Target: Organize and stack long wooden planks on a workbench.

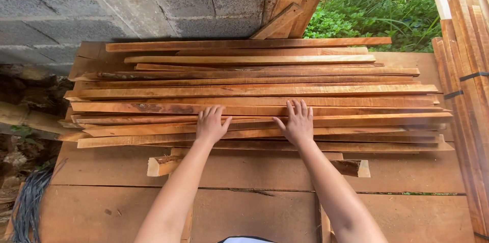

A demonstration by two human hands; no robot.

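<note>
At centre-left of the frame the left hand (211,125) is lying palm-down and open on the pile of thin wooden slats (254,95), fingers spread, gripping nothing. Just to its right, at centre, the right hand (296,123) is resting the same way — flat, open, fingertips pressing the front slats (356,120) rather than closing round one.

The pile is filling the middle band of the picture, sitting on a broad plank table (254,202), with a short crosspiece (163,165) poking out from under its near edge. To handle these well, I judge the hands should be working wider apart than they are now: the strips are long and thin, so a hold close to the middle would be letting the ends sag and swing. Sliding one slat free along its length, not lifting across the heap, would be keeping the others from shifting.

Each slat's long axis is running left to right across the frame, ends pointing to the left and right edges — a few are lying slightly skewed.

At the far right a strapped bundle of slats (466,70) is running top to bottom instead.
</note>
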